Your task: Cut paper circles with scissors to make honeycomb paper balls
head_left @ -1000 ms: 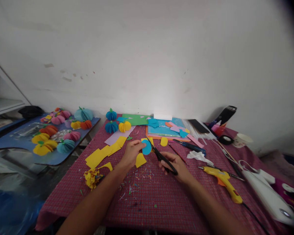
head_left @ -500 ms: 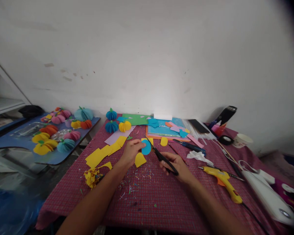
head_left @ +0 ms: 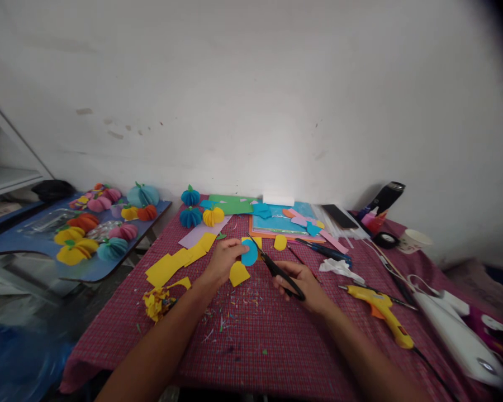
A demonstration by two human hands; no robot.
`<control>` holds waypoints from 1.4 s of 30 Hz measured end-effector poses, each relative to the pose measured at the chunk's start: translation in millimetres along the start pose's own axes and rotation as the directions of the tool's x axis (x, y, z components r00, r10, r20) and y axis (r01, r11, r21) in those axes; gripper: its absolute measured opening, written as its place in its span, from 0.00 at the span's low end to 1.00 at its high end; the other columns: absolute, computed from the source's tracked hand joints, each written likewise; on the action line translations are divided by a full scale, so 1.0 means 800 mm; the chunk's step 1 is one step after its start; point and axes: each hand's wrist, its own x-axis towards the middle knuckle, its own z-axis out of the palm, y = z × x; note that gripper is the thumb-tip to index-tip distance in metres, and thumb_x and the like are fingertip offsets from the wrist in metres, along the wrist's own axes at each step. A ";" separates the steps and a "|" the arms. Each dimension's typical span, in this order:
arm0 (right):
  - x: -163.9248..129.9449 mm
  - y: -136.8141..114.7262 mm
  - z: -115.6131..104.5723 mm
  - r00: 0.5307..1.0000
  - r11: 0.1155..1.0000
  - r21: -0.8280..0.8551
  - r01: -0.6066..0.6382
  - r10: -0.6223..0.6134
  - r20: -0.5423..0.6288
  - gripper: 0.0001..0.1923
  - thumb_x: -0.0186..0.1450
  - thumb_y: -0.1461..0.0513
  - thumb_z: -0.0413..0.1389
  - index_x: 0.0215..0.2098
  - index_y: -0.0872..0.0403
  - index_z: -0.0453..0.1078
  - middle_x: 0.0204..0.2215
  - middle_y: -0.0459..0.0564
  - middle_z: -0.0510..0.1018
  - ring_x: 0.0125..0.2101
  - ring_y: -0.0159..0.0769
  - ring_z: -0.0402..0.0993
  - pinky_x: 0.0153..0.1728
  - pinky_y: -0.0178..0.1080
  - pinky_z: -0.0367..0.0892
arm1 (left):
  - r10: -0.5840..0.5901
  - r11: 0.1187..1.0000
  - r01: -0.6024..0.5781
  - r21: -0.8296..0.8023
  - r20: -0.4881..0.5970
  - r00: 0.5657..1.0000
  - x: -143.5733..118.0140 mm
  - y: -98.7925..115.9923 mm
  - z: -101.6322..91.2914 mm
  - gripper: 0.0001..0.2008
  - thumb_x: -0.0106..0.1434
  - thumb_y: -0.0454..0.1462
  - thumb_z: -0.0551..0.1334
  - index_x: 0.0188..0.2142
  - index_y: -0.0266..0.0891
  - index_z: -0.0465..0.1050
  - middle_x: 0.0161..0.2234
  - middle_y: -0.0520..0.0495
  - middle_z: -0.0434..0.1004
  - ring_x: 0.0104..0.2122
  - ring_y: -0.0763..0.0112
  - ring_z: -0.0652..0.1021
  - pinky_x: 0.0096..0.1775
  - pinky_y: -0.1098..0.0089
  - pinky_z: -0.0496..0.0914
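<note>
Between the thumb and fingers of my left hand [head_left: 227, 258] is a round blue piece of paper [head_left: 250, 254]. My right hand [head_left: 298, 282] is closed around the handles of black scissors [head_left: 283, 274], whose blades point up and left at the right edge of the blue circle. Whether the blades touch the paper I cannot tell. Below the circle lies a yellow paper piece [head_left: 238, 274], and a rounded yellow piece [head_left: 280, 242] is just beyond the scissors. Yellow paper squares [head_left: 171, 268] spread out left of my left hand.
Blue and yellow paper pumpkins [head_left: 191, 216] stand at the back left; more sit on a blue side table [head_left: 109, 266]. A yellow glue gun [head_left: 381, 310], crumpled tissue [head_left: 341, 269], cutter [head_left: 324, 251] and paper cup [head_left: 414, 240] lie right. Crumpled yellow paper [head_left: 157, 304] and tiny scraps dot the checked cloth.
Almost nothing differs. Both hands, the blue circle and the scissors hold nearly the same position, with only a slight shift in the view.
</note>
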 end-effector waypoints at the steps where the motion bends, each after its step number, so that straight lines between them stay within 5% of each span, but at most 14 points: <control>1: 0.000 0.000 0.000 1.000 1.000 -0.005 -0.002 0.002 0.000 0.23 0.57 0.52 0.64 0.46 0.56 0.72 0.25 0.44 0.72 0.19 0.27 0.65 0.17 0.30 0.61 | -0.002 1.000 0.002 -0.002 0.004 1.000 0.000 0.000 0.000 0.10 0.50 0.39 0.67 0.20 0.37 0.70 0.19 0.54 0.67 0.20 0.76 0.66 0.26 0.72 0.60; 42: 0.000 0.005 -0.021 0.998 1.000 0.003 -0.010 0.010 0.064 0.25 0.59 0.54 0.63 0.51 0.56 0.71 0.26 0.47 0.75 0.21 0.28 0.68 0.17 0.29 0.62 | -0.047 0.998 0.042 0.054 0.099 0.994 0.003 -0.010 -0.004 0.10 0.50 0.39 0.67 0.19 0.37 0.70 0.19 0.53 0.68 0.21 0.75 0.67 0.26 0.72 0.60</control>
